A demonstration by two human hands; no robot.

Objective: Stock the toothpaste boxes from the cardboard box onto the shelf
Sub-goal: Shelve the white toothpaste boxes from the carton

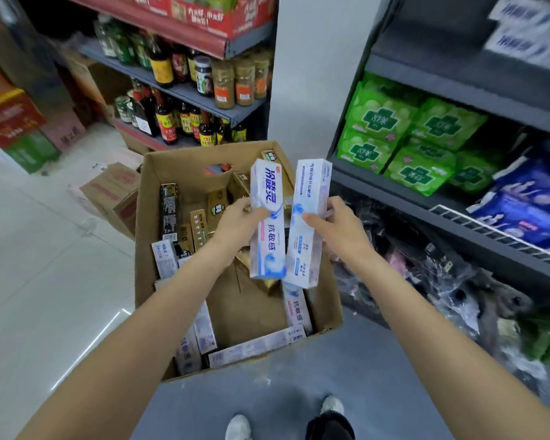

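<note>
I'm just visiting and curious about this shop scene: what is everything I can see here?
held toothpaste boxes: two, white and blue, above the cardboard box, one in each hand
cardboard box: one, brown, open on the floor
loose toothpaste boxes: many, white, gold and black, inside the cardboard box
green packs: several, on the right shelf
blue packs: several, right shelf, beside the green ones
bottles and jars: many, dark and amber, on the left shelves
shoes: two, pale, at the bottom edge
left hand: grips one white box
right hand: grips the other
</note>
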